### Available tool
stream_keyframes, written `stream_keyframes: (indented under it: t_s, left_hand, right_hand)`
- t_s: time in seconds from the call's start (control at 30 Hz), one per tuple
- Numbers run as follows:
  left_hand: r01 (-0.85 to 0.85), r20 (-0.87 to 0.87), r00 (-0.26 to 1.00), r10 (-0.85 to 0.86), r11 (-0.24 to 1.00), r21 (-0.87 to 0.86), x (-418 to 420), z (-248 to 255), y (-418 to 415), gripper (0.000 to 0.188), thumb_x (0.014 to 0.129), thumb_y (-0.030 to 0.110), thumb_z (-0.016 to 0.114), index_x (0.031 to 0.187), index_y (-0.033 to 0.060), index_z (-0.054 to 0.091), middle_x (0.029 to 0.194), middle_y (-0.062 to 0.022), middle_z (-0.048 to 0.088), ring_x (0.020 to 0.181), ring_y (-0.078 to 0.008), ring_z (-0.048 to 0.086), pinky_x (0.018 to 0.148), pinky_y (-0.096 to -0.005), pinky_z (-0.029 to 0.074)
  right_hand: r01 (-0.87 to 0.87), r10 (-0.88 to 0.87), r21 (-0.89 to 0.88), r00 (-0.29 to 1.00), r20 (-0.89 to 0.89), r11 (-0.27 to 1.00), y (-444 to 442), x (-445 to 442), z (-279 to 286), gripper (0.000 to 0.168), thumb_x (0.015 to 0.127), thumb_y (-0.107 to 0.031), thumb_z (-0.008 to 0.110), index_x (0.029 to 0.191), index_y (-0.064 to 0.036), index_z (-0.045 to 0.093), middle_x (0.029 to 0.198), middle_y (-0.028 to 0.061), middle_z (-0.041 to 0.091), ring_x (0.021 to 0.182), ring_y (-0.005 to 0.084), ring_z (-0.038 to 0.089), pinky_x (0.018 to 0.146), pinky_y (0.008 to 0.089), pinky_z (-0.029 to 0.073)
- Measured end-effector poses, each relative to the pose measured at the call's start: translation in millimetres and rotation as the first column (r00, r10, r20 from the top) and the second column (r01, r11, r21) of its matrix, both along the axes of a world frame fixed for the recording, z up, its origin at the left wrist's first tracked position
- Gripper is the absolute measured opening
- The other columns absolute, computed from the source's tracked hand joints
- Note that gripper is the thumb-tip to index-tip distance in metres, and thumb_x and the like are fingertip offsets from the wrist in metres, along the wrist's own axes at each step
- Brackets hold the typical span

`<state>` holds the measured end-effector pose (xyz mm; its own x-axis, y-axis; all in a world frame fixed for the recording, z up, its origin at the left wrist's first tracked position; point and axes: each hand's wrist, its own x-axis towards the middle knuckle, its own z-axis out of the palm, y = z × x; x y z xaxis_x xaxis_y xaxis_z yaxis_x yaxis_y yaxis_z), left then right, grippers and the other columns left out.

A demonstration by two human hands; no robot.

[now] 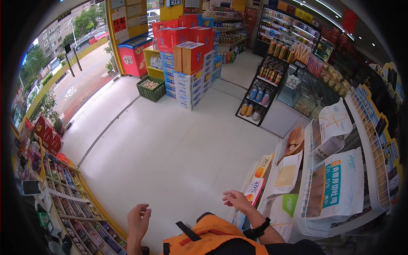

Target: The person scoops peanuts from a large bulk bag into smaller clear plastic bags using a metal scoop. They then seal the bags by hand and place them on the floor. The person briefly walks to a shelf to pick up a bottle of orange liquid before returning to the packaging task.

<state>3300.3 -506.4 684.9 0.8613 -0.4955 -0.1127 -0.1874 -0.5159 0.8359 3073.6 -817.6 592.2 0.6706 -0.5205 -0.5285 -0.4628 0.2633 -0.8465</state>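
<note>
My left hand (139, 220) hangs in the air over the pale tiled floor (153, 153), its fingers loosely curled and nothing in it. To its left stands a low rack of small packaged goods (79, 200). My right hand (237, 201), also holding nothing, has its fingers partly bent and apart. Close by it are a white-and-red packet (255, 189) and a white packaged bread (285, 173) on a wire shelf. Farther right, a large clear-and-white toast bag (339, 185) stands behind a white wire rail. Whether my right hand touches the nearby packets is unclear.
Stacked cartons with red gift boxes (193, 59) rise ahead, beside a green crate of eggs (151, 88). A black drinks rack (263, 91) abuts a glass-topped counter (299, 92). The doorway threshold (108, 127) crosses the left side. An ice-cream freezer (135, 59) stands beyond.
</note>
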Motion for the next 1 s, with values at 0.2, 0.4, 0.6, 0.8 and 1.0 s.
stream_keyframes:
  t_s: [0.2,0.4,0.6,0.8,1.0]
  left_hand:
    - [0.318,0.071,0.947,-0.314,0.946,-0.059,161,13,-176,0.022,0.084,0.009,0.063,0.102,-0.0039,0.063,0.082,-0.0135,0.066,0.068,-0.0197,0.066,0.059,-0.0292,0.052]
    - [0.291,-0.114,0.947,-0.300,0.952,-0.095,285,12,-333,0.024,0.085,0.012,0.061,0.104,-0.0034,0.063,0.083,-0.0123,0.066,0.073,-0.0189,0.067,0.056,-0.0284,0.054]
    - [0.223,-0.265,0.937,-0.228,0.974,-0.051,389,15,-451,0.026,0.084,0.010,0.058,0.105,-0.0066,0.062,0.084,-0.0127,0.066,0.074,-0.0203,0.068,0.055,-0.0291,0.058]
    - [0.267,-0.275,0.924,-0.266,0.963,-0.032,486,-18,-603,0.025,0.085,0.009,0.058,0.105,-0.0061,0.062,0.084,-0.0127,0.066,0.074,-0.0196,0.068,0.055,-0.0290,0.058]
    - [0.383,-0.208,0.895,-0.395,0.918,-0.098,596,-3,-828,0.024,0.085,0.008,0.058,0.106,-0.0037,0.063,0.086,-0.0113,0.065,0.072,-0.0182,0.068,0.055,-0.0282,0.057]
  right_hand:
    - [0.256,-0.255,0.017,0.965,-0.056,0.966,-101,86,-12,0.026,0.094,-0.016,0.054,0.114,-0.001,0.058,0.097,0.0112,0.066,0.079,0.0159,0.066,0.070,0.0267,0.054]
    - [0.350,-0.350,-0.016,0.937,0.012,0.937,-259,191,-16,0.025,0.095,-0.019,0.053,0.111,-0.001,0.059,0.094,0.0098,0.065,0.079,0.0147,0.064,0.070,0.0256,0.053]
    - [0.360,-0.354,-0.045,0.930,0.104,0.932,-401,317,29,0.026,0.096,-0.020,0.053,0.113,-0.001,0.058,0.094,0.0088,0.065,0.079,0.0136,0.064,0.070,0.0256,0.052]
    - [0.361,-0.352,-0.052,0.927,0.132,0.931,-545,406,3,0.025,0.096,-0.019,0.053,0.115,-0.003,0.058,0.096,0.0091,0.065,0.081,0.0142,0.064,0.073,0.0264,0.052]
    - [0.550,-0.549,-0.028,0.835,0.042,0.835,-703,458,-8,0.026,0.096,-0.016,0.052,0.119,-0.004,0.055,0.099,0.0105,0.065,0.083,0.0163,0.064,0.076,0.0281,0.053]
